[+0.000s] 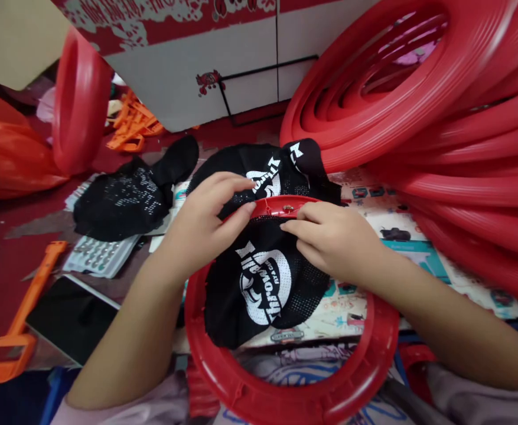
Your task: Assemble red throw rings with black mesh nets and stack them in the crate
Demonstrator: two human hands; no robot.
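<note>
A red plastic ring (380,348) lies in front of me, tilted toward my lap. Black mesh cloth with a white printed logo (265,286) hangs inside it from the far rim. My left hand (212,218) is at the rim's far left, thumb and forefinger apart over the cloth. My right hand (334,239) is at the far rim's right side, its curled fingers pressed on the mesh's upper edge. Between the hands, a small brass-coloured bit (287,208) sits on the rim. Another black printed mesh piece (236,159) lies just beyond the ring.
Stacked red rings (475,147) crowd the right. To the left are a black mesh piece (121,200), a compartment tray of small parts (101,254), a dark flat panel (72,316) and an orange handled piece (19,319). A printed box (196,77) stands behind.
</note>
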